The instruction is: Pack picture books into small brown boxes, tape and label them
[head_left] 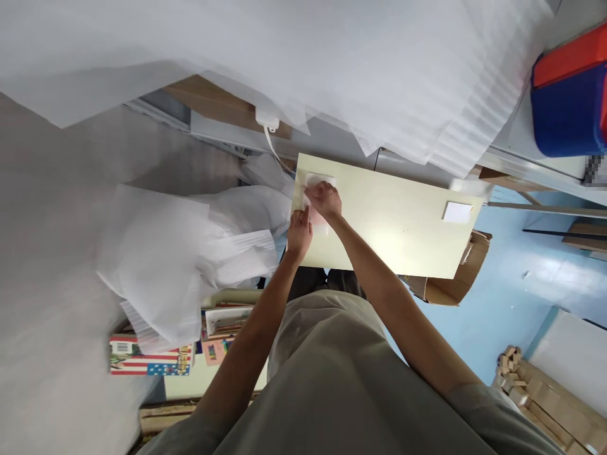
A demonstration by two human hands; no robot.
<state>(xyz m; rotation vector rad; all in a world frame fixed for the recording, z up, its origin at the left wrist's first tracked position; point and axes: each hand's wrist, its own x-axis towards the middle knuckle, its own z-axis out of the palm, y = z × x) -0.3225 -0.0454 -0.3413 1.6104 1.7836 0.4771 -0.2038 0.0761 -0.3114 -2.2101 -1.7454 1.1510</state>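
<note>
A pale yellow board lies in front of me across my lap. Both hands work at its left end. My right hand is closed on a small white foam piece at the board's top left corner. My left hand sits just below it at the board's left edge, fingers pressed against the same white piece. Another white square pad lies on the board's right end, untouched.
Large white foam sheets hang across the top. More crumpled foam sheets pile at the left. A red and blue box sits on a shelf at the right. A cardboard box and wooden blocks rest on the blue floor.
</note>
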